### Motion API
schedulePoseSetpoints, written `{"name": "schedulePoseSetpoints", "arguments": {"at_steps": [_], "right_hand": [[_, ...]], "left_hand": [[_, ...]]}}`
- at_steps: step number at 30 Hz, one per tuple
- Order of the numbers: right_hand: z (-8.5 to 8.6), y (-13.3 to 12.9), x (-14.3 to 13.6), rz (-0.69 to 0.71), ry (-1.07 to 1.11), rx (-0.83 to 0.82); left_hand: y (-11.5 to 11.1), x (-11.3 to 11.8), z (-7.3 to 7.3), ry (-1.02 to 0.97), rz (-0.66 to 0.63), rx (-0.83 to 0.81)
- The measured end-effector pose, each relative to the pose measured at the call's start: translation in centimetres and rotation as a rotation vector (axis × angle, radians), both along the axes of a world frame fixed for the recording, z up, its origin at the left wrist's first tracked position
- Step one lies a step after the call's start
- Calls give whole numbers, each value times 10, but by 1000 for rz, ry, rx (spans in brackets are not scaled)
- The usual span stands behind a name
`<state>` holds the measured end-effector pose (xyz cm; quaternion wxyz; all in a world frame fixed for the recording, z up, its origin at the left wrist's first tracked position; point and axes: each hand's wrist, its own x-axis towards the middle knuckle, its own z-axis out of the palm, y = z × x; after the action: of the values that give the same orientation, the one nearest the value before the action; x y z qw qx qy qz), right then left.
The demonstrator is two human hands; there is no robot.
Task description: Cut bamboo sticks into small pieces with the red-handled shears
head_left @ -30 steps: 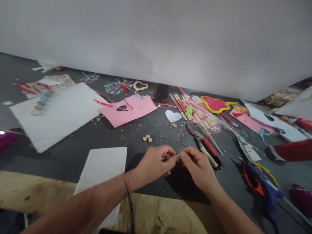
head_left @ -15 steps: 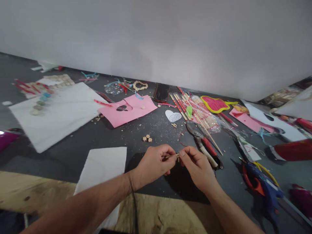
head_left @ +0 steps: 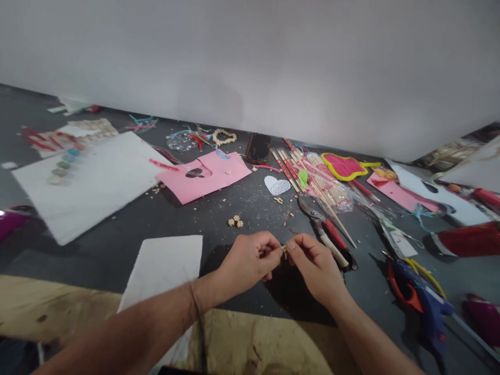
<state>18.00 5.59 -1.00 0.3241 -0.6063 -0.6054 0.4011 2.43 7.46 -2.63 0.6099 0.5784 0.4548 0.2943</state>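
Hands (head_left: 284, 250) pinching small wooden piece (head_left: 285, 253), chopsticks in plastic packaging (head_left: 335, 194) beyond

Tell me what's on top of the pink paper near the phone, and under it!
Blue string lies over the far edge of the pink paper, and a pale crumb sits on it. Dark shows through its hole; the rest underneath is covered.

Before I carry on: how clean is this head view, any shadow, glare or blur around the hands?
Head view: dark shadow on the dark grey tabletop below the right hand; small pale piece at the fingertips too small to read; soft bright patch on the pale grey wall.
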Motion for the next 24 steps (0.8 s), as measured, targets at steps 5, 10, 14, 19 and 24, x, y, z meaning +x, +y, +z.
{"name": "schedulePoseSetpoints", "arguments": {"at_steps": [5,10,14,19,24], "right_hand": [[0,4,16,-5,-292,182],[-8,8,24,121,-449,270],[-12,9,24,161,-476,300],[1,9,34,39,-475,345],[23,6,52,-18,-543,259]], "left_hand": [[3,-1,3,-64,57,-45],[11,-4,8,-198,170,-113],[15,-4,7,-275,232,-143],[16,-3,2,-318,216,-157],[15,-3,-1,-360,178,-168]]}}
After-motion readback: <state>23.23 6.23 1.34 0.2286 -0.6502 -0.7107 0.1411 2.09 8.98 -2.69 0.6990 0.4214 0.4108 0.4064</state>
